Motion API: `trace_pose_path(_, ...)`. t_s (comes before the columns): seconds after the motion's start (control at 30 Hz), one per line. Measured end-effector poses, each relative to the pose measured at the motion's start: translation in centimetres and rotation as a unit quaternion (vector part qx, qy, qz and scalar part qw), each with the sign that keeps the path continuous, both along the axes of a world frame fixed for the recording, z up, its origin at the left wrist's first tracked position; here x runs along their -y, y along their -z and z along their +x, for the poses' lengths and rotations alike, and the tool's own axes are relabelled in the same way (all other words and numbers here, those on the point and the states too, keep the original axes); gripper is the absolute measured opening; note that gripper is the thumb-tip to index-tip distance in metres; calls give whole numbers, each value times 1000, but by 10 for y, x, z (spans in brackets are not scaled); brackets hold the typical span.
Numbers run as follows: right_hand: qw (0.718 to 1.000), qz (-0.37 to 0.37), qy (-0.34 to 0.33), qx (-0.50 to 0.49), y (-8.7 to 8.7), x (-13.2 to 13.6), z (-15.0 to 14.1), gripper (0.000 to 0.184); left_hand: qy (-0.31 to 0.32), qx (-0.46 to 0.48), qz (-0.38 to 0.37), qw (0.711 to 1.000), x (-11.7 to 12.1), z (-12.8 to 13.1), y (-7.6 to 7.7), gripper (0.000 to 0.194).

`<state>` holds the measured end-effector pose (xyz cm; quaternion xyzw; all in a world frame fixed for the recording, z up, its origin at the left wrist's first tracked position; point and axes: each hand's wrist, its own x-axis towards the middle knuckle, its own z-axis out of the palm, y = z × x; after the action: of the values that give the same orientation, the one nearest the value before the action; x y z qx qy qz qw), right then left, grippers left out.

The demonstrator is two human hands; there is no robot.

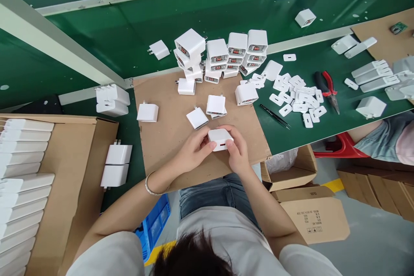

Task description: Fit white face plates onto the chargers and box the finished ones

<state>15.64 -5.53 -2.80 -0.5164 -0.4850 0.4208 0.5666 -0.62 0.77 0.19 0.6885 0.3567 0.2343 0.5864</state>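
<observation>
Between my two hands is a white charger [220, 136], its end face with a dark slot turned toward me. My left hand [196, 148] grips its left side, thumb near the front corner. On the right side, my right hand [237, 148] holds it with the thumb against the end face. Just beyond lie a tilted charger [197, 117] and another charger [215, 105] resting on a white piece. Farther back stand stacks of open-ended charger housings [217, 51] with reddish parts showing inside. A pile of small white slotted end caps [302, 95] spreads to the right.
A cardboard sheet [171, 138] covers the table's middle. Black tweezers [274, 116] and red-handled pliers [328, 90] lie on the green mat at right. A carton [87, 172] with rows of white chargers stands left. Another person's leg [381, 138] shows at far right.
</observation>
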Motion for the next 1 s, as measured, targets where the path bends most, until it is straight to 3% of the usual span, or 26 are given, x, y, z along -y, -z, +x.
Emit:
trace_pose_path(0.27,1000,-1,8,19,0,3,-2,42,-10,-1,14,1000,1,-3,5,58)
trace_pose_path(0.4,1000,4,17,1,3,3,-3,41,2,0,21,1000,1,-2,4,48)
trace_pose_path(0.5,1000,23,10,-18,5,3,-3,39,26,1,78,997,-2,-4,-3,30)
trace_pose_path(0.57,999,35,-10,-15,5,3,-3,39,56,-24,138,988,-7,-10,-15,29)
trace_pose_path(0.67,998,31,-49,28,4,2,-5,52,51,-94,230,967,-18,-25,-36,35)
trace_pose_path(0.77,997,15,-61,44,4,0,-8,63,-86,-190,308,928,-34,-45,-49,42)
trace_pose_path(0.87,999,-18,-29,19,6,0,-10,49,-210,-336,337,854,-51,-63,-46,44)
trace_pose_path(0.93,999,-42,-5,6,7,1,-11,37,-194,-428,320,823,-59,-74,-40,42)
trace_pose_path(1.0,999,-52,3,-9,7,2,-11,29,-130,-474,285,823,-69,-84,-38,41)
